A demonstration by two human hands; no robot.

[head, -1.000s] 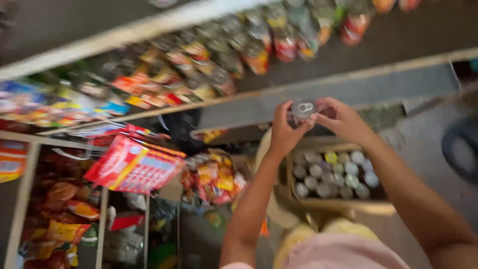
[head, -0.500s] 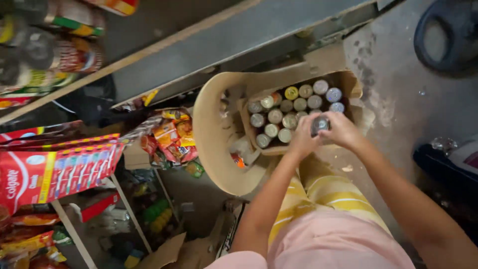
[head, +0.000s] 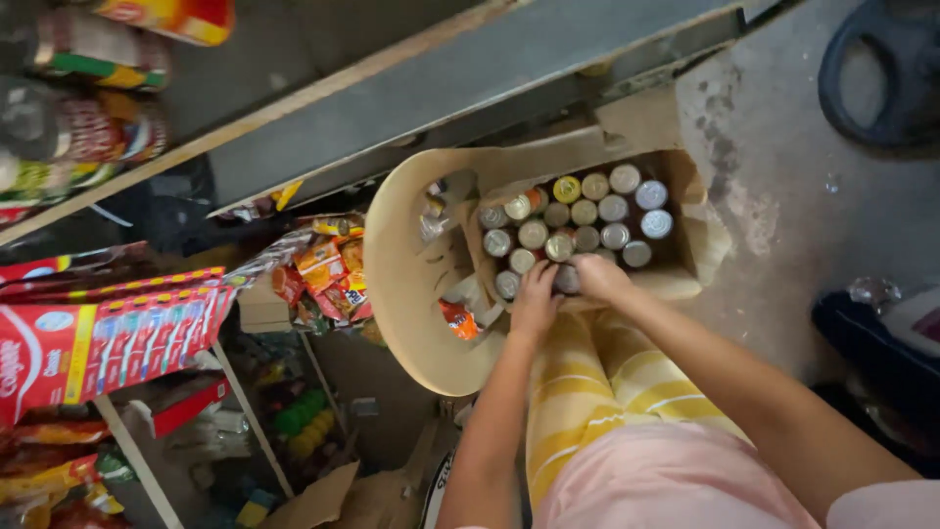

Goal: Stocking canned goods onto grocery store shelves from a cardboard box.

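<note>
Head view, looking straight down past my knees. My left hand (head: 535, 299) and my right hand (head: 599, 276) meet at the near edge of a cardboard box (head: 685, 211) that sits on a beige plastic chair (head: 397, 284). Between them I hold one can (head: 568, 281); its grey top just shows in the gap between my fingers. Both grips are narrow and curled around it, the left from the left side, the right from the right and slightly above. How tightly each one presses I cannot tell.

The can stands upright, its long axis pointing up toward the camera, just like the other cans (head: 586, 212) packed in rows inside the box. Those rows lie directly beyond my fingers, on the far side, with silver, yellow and orange tops. The held can is in the nearest row, touching or almost touching its neighbours. Both hands are equally close to it; neither leads.

To the left of the chair lie bright snack packets (head: 328, 269), and further left a red carton (head: 108, 333) rests on a wire rack. A long grey shelf (head: 470, 88) runs across the far side, above the box.
</note>
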